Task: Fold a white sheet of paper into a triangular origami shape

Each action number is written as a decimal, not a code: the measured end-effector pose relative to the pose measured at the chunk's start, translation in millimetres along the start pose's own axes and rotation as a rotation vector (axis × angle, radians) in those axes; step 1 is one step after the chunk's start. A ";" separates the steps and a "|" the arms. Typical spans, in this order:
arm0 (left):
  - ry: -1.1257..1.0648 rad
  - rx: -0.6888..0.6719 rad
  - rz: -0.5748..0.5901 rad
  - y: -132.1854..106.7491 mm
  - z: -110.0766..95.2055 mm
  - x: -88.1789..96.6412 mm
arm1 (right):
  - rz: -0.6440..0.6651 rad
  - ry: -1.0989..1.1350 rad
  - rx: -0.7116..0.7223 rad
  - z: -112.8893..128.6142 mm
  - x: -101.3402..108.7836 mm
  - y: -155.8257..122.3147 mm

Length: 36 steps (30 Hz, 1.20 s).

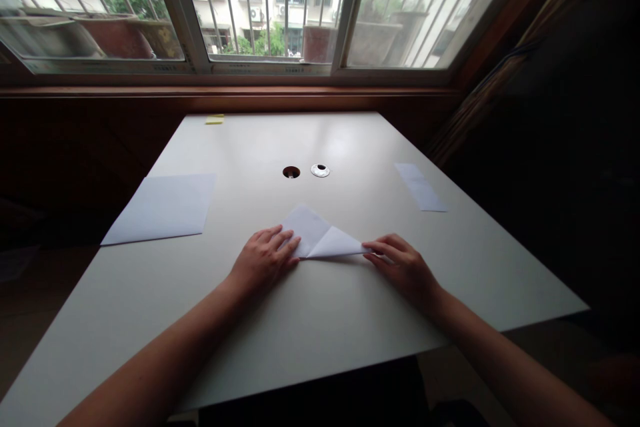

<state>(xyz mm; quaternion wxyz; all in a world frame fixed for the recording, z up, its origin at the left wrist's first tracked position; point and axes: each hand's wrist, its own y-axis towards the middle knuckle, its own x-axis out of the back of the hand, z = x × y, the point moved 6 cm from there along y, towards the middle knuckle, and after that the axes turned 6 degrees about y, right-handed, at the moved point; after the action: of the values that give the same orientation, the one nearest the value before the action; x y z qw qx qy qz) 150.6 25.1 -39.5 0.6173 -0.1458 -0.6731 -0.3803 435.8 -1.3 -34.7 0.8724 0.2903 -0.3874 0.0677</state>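
Observation:
A partly folded sheet of white paper (310,227) lies on the white table (320,320) in front of me, with a crease across it and a flap on its right side. My left hand (267,250) rests flat on the paper's left part, fingers spread and covering that corner. At the paper's pointed right end, my right hand (400,263) pinches the tip between thumb and fingers. The paper's near edge runs roughly straight between the two hands.
A stack or sheet of white paper (163,208) lies at the left edge. A white paper strip (421,187) is on the right. Behind the folded paper are a round hole (291,172) and its cover (321,170). A yellow slip (215,119) sits at the far left.

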 end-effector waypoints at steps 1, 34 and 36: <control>-0.006 -0.015 -0.005 -0.2 0.7 0.4 | 0.017 -0.008 0.016 0.0 -1.1 0.3; 0.017 -0.332 -0.012 -7.5 -11.9 -0.4 | 0.299 -0.172 0.329 65.6 -69.7 27.9; 0.008 -0.300 -0.026 -7.0 -22.3 1.9 | 0.289 -0.172 0.312 64.6 -68.0 28.1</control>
<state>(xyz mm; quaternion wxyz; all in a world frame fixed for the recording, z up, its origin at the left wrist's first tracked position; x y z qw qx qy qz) 161.7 4.5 -41.2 0.5864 -0.2263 -0.6081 -0.4850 338.1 -7.1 -36.2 0.7620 0.3680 -0.4825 0.2260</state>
